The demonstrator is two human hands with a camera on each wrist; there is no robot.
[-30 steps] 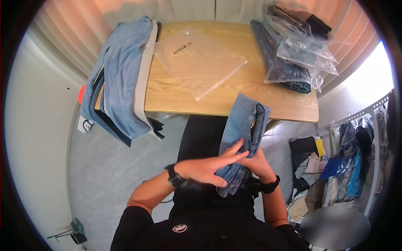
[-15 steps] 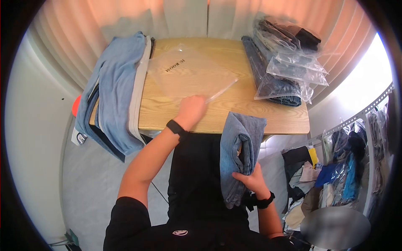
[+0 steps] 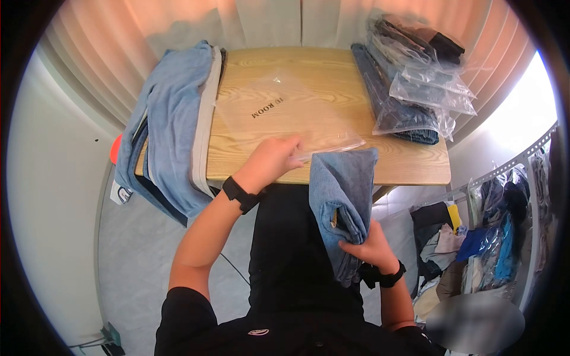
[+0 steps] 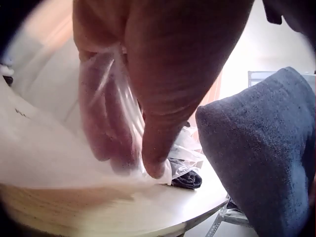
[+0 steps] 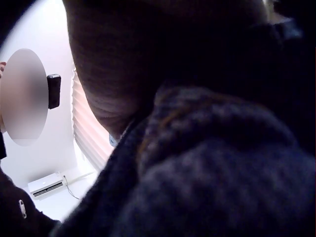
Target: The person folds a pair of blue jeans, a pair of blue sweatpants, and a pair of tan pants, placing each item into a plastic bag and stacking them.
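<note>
A clear zip bag (image 3: 314, 121) with dark lettering lies on the wooden table, its opening edge toward the person. My left hand (image 3: 274, 159) pinches that edge; in the left wrist view the fingers (image 4: 106, 118) show through the plastic, with the thumb on the other side. My right hand (image 3: 375, 248) grips a folded pair of blue jeans (image 3: 341, 184) by its lower part, thumb on top. The jeans stand up in front of the table edge, just right of the bag's opening. Close up in the right wrist view, dark blurred denim (image 5: 212, 187) fills the lower part.
Several trousers (image 3: 175, 118) hang over the left end of the table (image 3: 409, 169). On the right end is a stack of bagged jeans (image 3: 409, 89). A metal rack (image 3: 528, 196) with clothes stands at the right, with a clothes pile (image 3: 442, 243) beside it.
The left hand left the jeans, reached to the bag and now pinches its edge, which has shifted right toward the jeans. The right hand keeps its grip, the jeans now tilted differently.
</note>
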